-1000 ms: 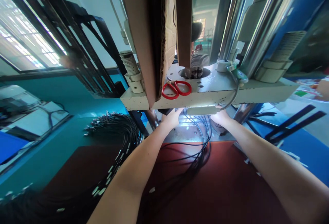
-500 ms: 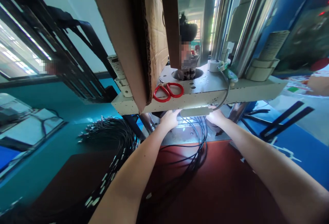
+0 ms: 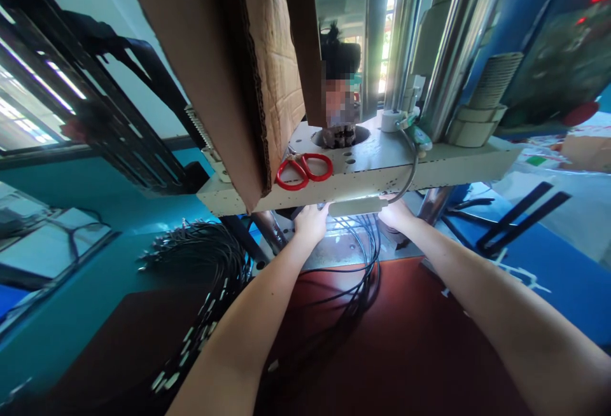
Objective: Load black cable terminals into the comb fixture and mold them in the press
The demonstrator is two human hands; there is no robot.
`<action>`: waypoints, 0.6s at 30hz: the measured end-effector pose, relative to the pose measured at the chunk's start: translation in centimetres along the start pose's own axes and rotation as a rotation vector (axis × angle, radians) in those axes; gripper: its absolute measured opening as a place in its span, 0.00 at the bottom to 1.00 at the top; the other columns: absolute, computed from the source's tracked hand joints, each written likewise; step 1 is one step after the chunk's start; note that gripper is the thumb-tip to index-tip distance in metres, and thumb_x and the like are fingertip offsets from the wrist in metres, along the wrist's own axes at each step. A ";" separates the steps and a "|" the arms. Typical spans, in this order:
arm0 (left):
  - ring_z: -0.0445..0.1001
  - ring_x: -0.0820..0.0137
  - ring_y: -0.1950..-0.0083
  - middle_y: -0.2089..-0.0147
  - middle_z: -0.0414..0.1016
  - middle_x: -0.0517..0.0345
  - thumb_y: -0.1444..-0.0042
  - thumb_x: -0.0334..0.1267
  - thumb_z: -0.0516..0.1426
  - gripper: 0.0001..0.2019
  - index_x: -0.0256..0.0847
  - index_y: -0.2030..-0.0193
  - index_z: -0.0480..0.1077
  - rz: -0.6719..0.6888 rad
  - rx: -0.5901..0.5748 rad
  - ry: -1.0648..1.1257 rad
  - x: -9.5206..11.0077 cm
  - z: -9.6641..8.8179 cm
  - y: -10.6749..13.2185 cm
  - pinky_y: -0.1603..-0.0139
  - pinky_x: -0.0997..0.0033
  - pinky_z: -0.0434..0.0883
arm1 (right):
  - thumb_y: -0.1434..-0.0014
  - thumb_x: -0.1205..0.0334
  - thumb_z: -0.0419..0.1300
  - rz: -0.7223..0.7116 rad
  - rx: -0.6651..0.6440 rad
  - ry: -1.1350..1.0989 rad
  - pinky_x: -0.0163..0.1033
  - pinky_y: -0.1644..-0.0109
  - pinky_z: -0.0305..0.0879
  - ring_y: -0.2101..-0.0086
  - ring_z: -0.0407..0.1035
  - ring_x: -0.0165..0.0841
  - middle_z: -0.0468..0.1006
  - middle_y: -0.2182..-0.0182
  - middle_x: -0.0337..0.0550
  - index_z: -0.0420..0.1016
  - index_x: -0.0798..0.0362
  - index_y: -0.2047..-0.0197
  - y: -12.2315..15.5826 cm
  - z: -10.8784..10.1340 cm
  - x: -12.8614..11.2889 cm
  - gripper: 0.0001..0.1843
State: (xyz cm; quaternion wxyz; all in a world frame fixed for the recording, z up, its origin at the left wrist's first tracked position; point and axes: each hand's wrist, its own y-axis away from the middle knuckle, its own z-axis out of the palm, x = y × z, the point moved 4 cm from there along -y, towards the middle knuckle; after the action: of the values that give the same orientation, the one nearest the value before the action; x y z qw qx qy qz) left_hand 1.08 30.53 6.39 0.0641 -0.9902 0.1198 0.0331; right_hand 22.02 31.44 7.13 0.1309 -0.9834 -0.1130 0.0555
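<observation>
Both our hands are up under the front edge of the pale machine plate (image 3: 458, 171). Our left hand (image 3: 310, 222) and our right hand (image 3: 395, 214) sit either side of a small grey bar (image 3: 356, 206) hanging under that edge. The fingertips are tucked out of sight beneath it, so we can't tell whether they're spread or pinching anything. A bunch of black cables (image 3: 365, 257) runs between the two hands and loops down onto the red mat (image 3: 420, 339) on the bench. On top of the plate, near its front edge, lie red scissors (image 3: 303, 170), just beside a sheet of cardboard (image 3: 229, 72) standing on edge. Over at the left side of the bench, a big bundle of more black leads (image 3: 210, 263) with pale tags lies spread out.
</observation>
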 end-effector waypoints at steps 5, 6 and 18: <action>0.61 0.58 0.45 0.45 0.61 0.47 0.46 0.28 0.46 0.29 0.55 0.38 0.55 0.002 0.017 0.014 0.2 0.1 0.0 0.50 0.57 0.67 | 0.48 0.77 0.47 -0.070 0.056 0.060 0.38 0.54 0.58 0.55 0.66 0.39 0.76 0.60 0.51 0.75 0.58 0.57 0.6 -0.2 0.1 0.21; 0.61 0.58 0.45 0.45 0.61 0.47 0.46 0.28 0.46 0.28 0.55 0.38 0.55 0.001 0.023 0.023 0.2 0.1 0.0 0.50 0.57 0.67 | 0.49 0.77 0.48 -0.088 0.054 0.074 0.38 0.54 0.58 0.55 0.66 0.39 0.76 0.61 0.51 0.75 0.57 0.57 0.7 -0.3 -0.1 0.20; 0.63 0.58 0.44 0.46 0.61 0.48 0.44 0.29 0.45 0.26 0.55 0.40 0.57 -0.035 0.006 0.122 -0.1 0.5 0.0 0.47 0.55 0.65 | 0.42 0.74 0.49 -0.134 -0.035 0.234 0.46 0.52 0.54 0.56 0.64 0.43 0.75 0.61 0.54 0.75 0.60 0.61 0.5 -2.0 -2.8 0.13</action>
State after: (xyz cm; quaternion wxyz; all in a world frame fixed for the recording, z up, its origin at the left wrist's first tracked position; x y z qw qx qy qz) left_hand 0.93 30.60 5.87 0.0604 -0.9921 0.1062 -0.0287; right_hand 19.68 29.77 9.15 0.1293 -0.9756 -0.1631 -0.0704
